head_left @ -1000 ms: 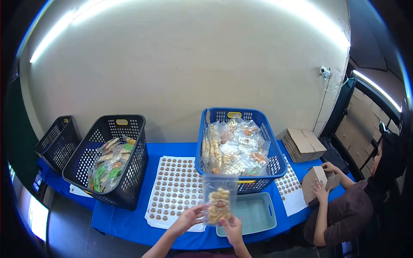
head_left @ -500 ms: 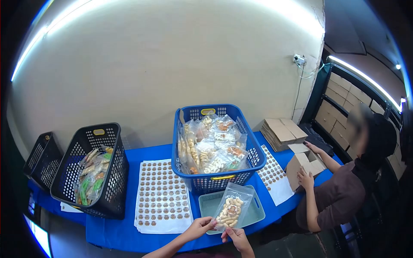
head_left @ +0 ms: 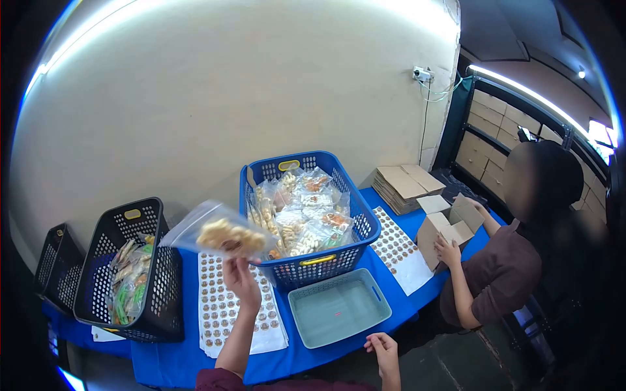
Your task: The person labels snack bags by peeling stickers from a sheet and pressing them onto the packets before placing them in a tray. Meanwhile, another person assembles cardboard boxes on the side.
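Observation:
My left hand [head_left: 242, 284] grips the lower edge of a clear zip pouch [head_left: 231, 240] of pale, curled snack pieces with a round brown label. The pouch is tilted, slightly blurred, and raised over the sticker sheets [head_left: 235, 319] and the near left side of the blue basket [head_left: 317, 260]. Loosely bent, with nothing visible in its fingers, my right hand [head_left: 383, 354] hovers at the table's front edge. Just beyond it lies a shallow grey-green tray [head_left: 339, 313] with nothing but a tiny reddish mark inside. Many similar filled pouches [head_left: 310, 212] fill the blue basket.
To the left, a black basket [head_left: 166, 287] holds colourful packets, with another black basket [head_left: 68, 274] beyond. A co-worker [head_left: 495, 274] at right handles an open carton [head_left: 447, 231]. Flattened cartons [head_left: 407, 186] and more stickers [head_left: 401, 254] lie on the blue-covered table [head_left: 176, 358].
My left hand has lifted the pouch up and left, away from above the tray. My right hand has let go of it and moved right. The view has shifted slightly.

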The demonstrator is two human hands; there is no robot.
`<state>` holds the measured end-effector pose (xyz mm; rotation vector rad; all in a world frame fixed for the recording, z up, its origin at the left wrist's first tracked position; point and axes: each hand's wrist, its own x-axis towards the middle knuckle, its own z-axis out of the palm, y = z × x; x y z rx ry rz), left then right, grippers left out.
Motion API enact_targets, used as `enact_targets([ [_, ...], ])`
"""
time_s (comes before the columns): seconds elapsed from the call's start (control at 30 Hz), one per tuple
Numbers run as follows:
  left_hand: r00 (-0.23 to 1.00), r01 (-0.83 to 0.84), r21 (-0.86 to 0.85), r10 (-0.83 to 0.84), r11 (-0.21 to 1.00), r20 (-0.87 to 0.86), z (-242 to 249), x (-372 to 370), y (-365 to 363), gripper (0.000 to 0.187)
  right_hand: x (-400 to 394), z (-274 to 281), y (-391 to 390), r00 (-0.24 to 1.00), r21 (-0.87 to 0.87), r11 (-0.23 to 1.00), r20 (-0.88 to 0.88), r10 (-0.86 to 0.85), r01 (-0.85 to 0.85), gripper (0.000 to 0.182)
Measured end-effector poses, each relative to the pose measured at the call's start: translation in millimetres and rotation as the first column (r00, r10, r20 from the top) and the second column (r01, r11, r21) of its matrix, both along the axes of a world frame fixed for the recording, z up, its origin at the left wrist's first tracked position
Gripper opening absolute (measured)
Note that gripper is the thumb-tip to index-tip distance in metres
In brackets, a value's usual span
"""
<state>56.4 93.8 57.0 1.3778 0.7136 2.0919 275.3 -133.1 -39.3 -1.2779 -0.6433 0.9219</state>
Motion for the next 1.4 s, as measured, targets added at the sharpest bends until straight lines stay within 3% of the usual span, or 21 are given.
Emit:
enact_targets([
  [0.03,0.998,0.025,-0.022,-0.026,0.999,-0.064,1,2,6,0.025,1,0,-3,0.999,0.001,0.999,0.015,-0.041,0.041,0.013],
  [0.07,0.983,0.160,-0.157,-0.172,0.975,-0.064,2,5,16,0.026,3,-3,-5,0.998,-0.003,0.998,0.007,-0.055,0.056,0.013],
  [0.13,0.897,0.399,-0.412,-0.442,0.819,-0.011,-3,11,41,0.036,4,-8,-10,0.997,-0.013,0.997,-0.013,-0.082,0.081,0.013],
  [0.2,0.784,0.608,-0.557,-0.537,0.566,0.311,-33,9,75,0.055,1,-7,-11,0.997,-0.024,0.997,-0.012,-0.074,0.073,0.013],
  [0.23,0.813,0.545,-0.603,-0.544,0.583,0.209,-39,0,80,0.065,0,-6,-12,0.998,-0.028,0.997,-0.009,-0.069,0.069,0.013],
  [0.33,0.937,0.213,-0.445,-0.311,0.870,-0.160,-38,-22,61,0.063,-2,-6,-11,0.998,-0.025,0.998,0.026,-0.062,0.062,0.014],
  [0.43,0.948,0.220,-0.443,-0.297,0.869,-0.111,-42,-54,30,0.045,-4,-10,-6,0.996,-0.063,0.994,0.020,-0.084,0.085,0.021],
  [0.57,0.956,0.163,-0.459,-0.254,0.873,-0.144,-42,-95,-11,0.032,-4,-12,4,0.994,-0.129,0.992,0.110,0.027,-0.013,0.031],
  [0.67,0.982,0.007,-0.359,-0.073,0.933,-0.172,-30,-128,-36,0.028,-10,-12,20,0.988,-0.107,0.991,0.122,0.095,-0.082,0.033],
  [0.77,0.986,-0.144,-0.345,0.105,0.928,-0.130,-21,-167,-62,0.022,-32,-6,44,0.988,0.035,0.992,0.109,0.113,-0.117,0.024],
  [0.87,0.947,-0.321,-0.326,0.300,0.889,-0.113,-22,-196,-88,0.017,-54,0,66,0.973,0.004,0.982,0.129,0.189,-0.191,0.020],
  [0.97,0.870,-0.476,-0.416,0.484,0.775,-0.094,-46,-211,-117,0.014,-70,-14,85,0.913,-0.050,0.924,0.143,0.382,-0.379,0.020],
  [1.07,0.841,-0.513,-0.480,0.529,0.711,-0.115,-73,-227,-141,0.013,-92,-15,100,0.809,-0.119,0.824,0.160,0.566,-0.553,0.022],
  [1.1,0.828,-0.531,-0.478,0.549,0.700,-0.115,-72,-234,-146,0.013,-101,-13,105,0.782,-0.095,0.790,0.110,0.613,-0.606,0.010],
  [1.2,0.788,-0.583,-0.441,0.607,0.683,-0.102,-61,-256,-150,0.012,-134,2,121,0.763,0.043,0.784,0.270,0.587,-0.619,0.020],
  [1.23,0.776,-0.600,-0.419,0.624,0.682,-0.095,-54,-264,-149,0.012,-139,1,126,0.713,0.006,0.772,0.389,0.584,-0.636,0.035],
  [1.4,0.751,-0.653,-0.327,0.638,0.682,-0.169,-39,-289,-143,0.012,-167,-10,139,0.535,-0.188,0.655,0.438,0.723,-0.732,0.032],
])
